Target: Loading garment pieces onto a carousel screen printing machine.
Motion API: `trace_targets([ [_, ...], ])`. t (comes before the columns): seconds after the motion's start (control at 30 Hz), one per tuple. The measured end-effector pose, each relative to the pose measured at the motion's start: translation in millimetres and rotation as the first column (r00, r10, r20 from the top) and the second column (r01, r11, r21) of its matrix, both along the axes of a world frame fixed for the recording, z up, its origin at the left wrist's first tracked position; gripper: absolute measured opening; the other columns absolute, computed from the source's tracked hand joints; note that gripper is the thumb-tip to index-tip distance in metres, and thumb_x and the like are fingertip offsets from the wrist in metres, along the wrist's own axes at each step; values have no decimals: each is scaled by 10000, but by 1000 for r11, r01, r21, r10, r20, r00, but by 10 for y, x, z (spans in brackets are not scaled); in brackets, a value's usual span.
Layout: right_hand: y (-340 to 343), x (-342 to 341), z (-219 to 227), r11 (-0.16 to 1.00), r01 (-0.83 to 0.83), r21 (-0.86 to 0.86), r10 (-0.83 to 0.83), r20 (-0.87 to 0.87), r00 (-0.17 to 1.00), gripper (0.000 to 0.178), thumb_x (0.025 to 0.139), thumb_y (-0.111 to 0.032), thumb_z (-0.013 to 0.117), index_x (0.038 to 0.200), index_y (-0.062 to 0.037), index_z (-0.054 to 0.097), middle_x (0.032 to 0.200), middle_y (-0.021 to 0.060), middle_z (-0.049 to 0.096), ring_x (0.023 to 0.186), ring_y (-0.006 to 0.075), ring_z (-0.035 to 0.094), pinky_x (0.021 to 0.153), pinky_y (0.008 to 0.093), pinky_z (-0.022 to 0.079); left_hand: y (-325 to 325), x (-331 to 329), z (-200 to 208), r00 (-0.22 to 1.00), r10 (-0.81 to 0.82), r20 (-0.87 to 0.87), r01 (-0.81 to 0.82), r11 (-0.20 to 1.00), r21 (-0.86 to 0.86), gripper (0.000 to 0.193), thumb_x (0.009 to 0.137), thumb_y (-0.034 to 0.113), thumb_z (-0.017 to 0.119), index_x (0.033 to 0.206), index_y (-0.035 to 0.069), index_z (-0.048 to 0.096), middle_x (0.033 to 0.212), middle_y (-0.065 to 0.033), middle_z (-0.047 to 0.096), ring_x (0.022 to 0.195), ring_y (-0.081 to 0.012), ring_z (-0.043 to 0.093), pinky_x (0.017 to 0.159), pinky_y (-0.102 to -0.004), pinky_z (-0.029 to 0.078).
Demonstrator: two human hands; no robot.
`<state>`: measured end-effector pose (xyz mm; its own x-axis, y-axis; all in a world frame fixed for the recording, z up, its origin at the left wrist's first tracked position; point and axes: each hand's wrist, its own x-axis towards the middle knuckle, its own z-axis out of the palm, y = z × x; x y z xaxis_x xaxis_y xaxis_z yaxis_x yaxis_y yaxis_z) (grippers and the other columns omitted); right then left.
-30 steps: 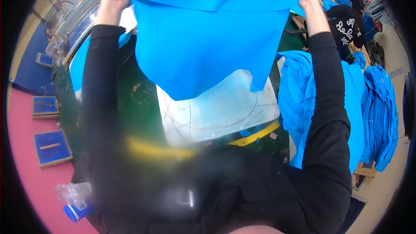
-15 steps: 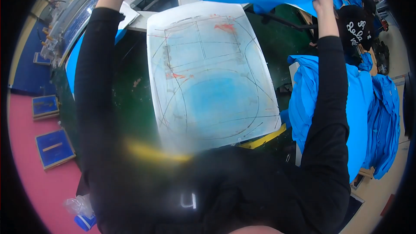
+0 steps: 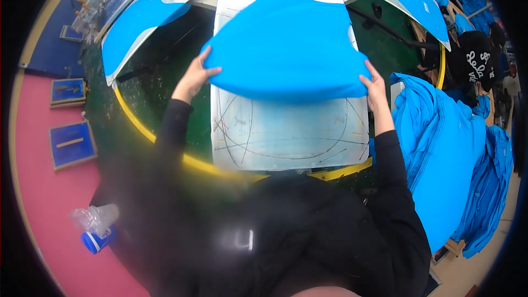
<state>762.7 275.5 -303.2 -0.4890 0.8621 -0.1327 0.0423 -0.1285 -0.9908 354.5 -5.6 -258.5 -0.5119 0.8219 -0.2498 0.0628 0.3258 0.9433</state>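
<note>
A bright blue fabric piece (image 3: 280, 49) lies over the far part of a white board (image 3: 291, 132) marked with curved lines. My left hand (image 3: 194, 78) pinches its near left corner between thumb and fingers. At the near right corner, my right hand (image 3: 375, 85) grips the same cloth, thumb on top. Between my hands the near edge hangs slightly above the board. The far end of the cloth rests on the board, with a small pale mark near its far edge.
More boards bearing blue fabric pieces stand at far left (image 3: 143, 22) and far right (image 3: 412, 3). A heap of blue cloth (image 3: 440, 148) sits at my right. A yellow curved rail (image 3: 135, 121) runs below the boards. Blue framed panels (image 3: 73, 143) lie on the pink floor.
Both hands have come toward me and down, bringing the blue fabric from beyond the board's far end to lie over its far half. Boards with blue pieces now show at both sides.
</note>
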Motion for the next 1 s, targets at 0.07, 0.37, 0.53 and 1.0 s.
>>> trace_targets([
  [0.07, -160, 97, -216, 999, -30, -19, 31, 71, 997, 612, 783, 69, 576, 1356, -31, 389, 1381, 159, 395, 1231, 237, 426, 1012, 312, 341, -213, 157, -263, 998, 25, 50, -24, 999, -21, 855, 721, -3, 697, 1423, 27, 211, 1312, -203, 435, 1052, -252, 547, 741, -300, 513],
  [0.37, -576, 516, -799, 997, -64, -51, 75, 251, 965, 595, 777, 53, 605, 1337, -30, 421, 1356, 177, 420, 1213, 235, 438, 988, 301, 353, -832, 757, -795, 988, 102, 113, -83, 983, -164, 914, 699, -33, 701, 1425, -8, 146, 1373, -214, 367, 1156, -277, 485, 904, -332, 459],
  [0.53, -654, 656, -1032, 988, -94, 126, 36, 399, 916, 534, 764, 1, 655, 1273, -18, 495, 1277, 179, 510, 1185, 260, 480, 995, 319, 356, -1135, 882, -1081, 993, 100, -69, -111, 979, -172, 927, 673, -21, 719, 1414, -28, 163, 1412, -222, 293, 1263, -280, 375, 1024, -336, 352],
  [1.0, -909, 913, -712, 988, -122, 94, 66, 453, 889, 571, 744, 44, 639, 1288, -4, 473, 1297, 175, 490, 1159, 233, 492, 982, 305, 367, -1341, 1244, -1068, 985, 59, -163, -99, 964, -248, 972, 654, 28, 749, 1415, -31, 147, 1428, -235, 270, 1293, -298, 343, 1055, -335, 304],
])
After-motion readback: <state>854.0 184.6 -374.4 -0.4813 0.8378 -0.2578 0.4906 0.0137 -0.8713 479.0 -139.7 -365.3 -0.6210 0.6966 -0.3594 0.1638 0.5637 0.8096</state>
